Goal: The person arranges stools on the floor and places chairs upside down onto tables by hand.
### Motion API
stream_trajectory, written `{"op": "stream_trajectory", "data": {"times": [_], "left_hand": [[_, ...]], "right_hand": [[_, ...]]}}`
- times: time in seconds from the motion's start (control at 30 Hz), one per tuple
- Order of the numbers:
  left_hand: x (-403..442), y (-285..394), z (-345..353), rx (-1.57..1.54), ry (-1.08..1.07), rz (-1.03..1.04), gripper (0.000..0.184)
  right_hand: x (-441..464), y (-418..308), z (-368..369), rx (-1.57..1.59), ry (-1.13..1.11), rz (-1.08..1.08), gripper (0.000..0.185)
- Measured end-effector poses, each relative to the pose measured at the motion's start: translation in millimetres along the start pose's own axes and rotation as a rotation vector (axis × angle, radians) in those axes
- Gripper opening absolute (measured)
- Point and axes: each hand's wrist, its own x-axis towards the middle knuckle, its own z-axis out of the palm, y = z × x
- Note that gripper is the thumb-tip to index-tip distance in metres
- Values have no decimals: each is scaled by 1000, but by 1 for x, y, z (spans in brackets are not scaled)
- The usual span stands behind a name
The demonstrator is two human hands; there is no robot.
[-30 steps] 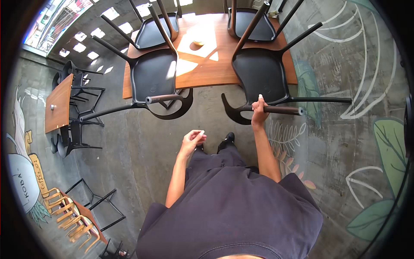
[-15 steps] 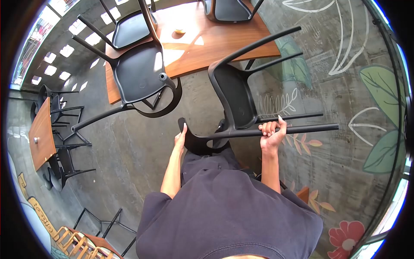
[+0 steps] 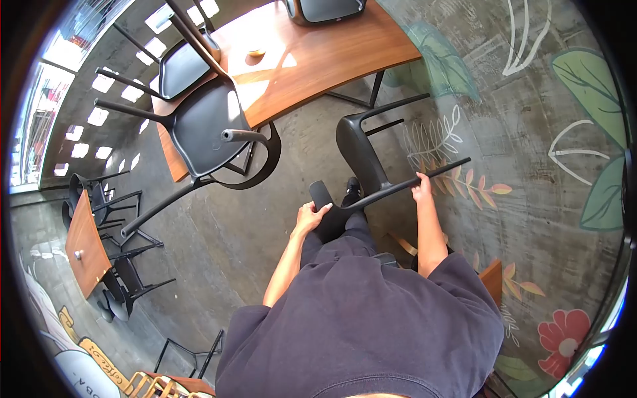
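A black chair (image 3: 361, 151) is tipped on its side in front of my legs, clear of the table edge, its legs pointing right. My left hand (image 3: 310, 217) grips the end of its curved backrest, thumb on top. My right hand (image 3: 421, 188) is closed around the nearest chair leg, partway along it. Whether the chair touches the floor I cannot tell. Beyond it stands a wooden table (image 3: 332, 56), with another black chair (image 3: 206, 126) upside down on its near left side, legs in the air.
More upturned chairs, among them one at the back (image 3: 325, 9), rest on the table beside a small round bowl (image 3: 255, 52). A smaller wooden table (image 3: 85, 249) with black chairs (image 3: 129, 275) stands at left. The painted wall (image 3: 458, 139) is close on the right.
The chair has dropped lower and swung away from the table, its legs now angled up to the right. Both hands have moved with it, still holding on. My view has shifted slightly.
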Motion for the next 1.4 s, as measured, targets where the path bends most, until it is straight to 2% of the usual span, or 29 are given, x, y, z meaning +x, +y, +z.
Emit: {"op": "stream_trajectory", "data": {"times": [0.03,0.07,0.1,0.13,0.17,0.2,0.27,0.3,0.33,0.4,0.5,0.53,0.6,0.63,0.67,0.73,0.77,0.83,0.87,0.93,1.0,1.07,1.1,1.13,1.2,1.23,1.27,1.33,1.4], "left_hand": [[-4,20,0,52,-14,13,56],[3,26,8,64,-23,15,56],[13,26,20,51,-37,27,57],[23,28,28,36,-50,43,58],[31,36,33,211,38,-6,56],[45,28,34,198,26,-20,54],[40,54,24,184,7,-59,53],[48,47,27,215,4,-94,51],[55,47,32,214,6,-101,51],[56,39,37,169,55,-138,48],[43,87,22,117,76,-127,42],[44,99,21,161,95,-135,42],[61,89,29,35,128,15,42],[66,96,29,65,145,20,41],[72,104,31,90,156,28,40],[85,112,38,138,173,91,39],[91,115,45,195,179,128,38],[98,119,57,330,249,188,39],[105,114,54,150,208,103,38],[107,121,48,53,240,43,38],[114,129,50,12,238,19,36],[128,139,63,63,278,102,36],[134,147,69,157,223,120,32],[133,160,77,148,224,119,32],[132,185,89,-557,-13,51,33],[136,187,89,-600,-169,53,35],[139,182,96,-519,-157,54,40],[131,171,95,-66,-13,149,49],[135,105,110,358,366,210,61]], "right_hand": [[-3,0,1,-26,-35,63,21],[-9,9,1,-348,35,88,37],[-43,16,16,-524,44,67,51],[-77,24,29,-621,-111,31,53],[-93,39,35,-739,-276,57,63],[-139,41,49,-829,-411,64,82],[-173,61,53,-1092,-645,203,125],[-195,49,66,-1312,-855,285,137],[-196,52,70,-1555,-1011,213,146],[-197,52,87,-1638,-1069,228,151],[-207,71,123,-1849,-1084,309,162],[-211,91,127,-1838,-1034,275,165],[-220,113,139,-2018,-820,260,167],[-219,120,140,-1938,-749,251,159],[-208,136,128,-1807,-659,28,138],[-195,125,123,-1603,-708,11,114],[-191,115,122,-1609,-697,8,114],[-202,79,127,-1505,-721,130,99],[-196,77,128,-1507,-712,121,99],[-192,76,128,-1618,-805,-246,91],[-182,75,133,-1598,-791,-170,91],[-166,72,138,-1514,-737,-120,92],[-163,55,143,-1552,-729,-124,91],[-154,45,145,-1521,-683,-233,87],[-134,2,152,-1489,-609,-147,80],[-111,-14,146,-1473,-607,-235,75],[-88,-30,139,-1449,-602,-323,70],[-65,-72,132,-1465,-608,-309,61],[-24,-92,118,-1535,-451,-396,52]]}}
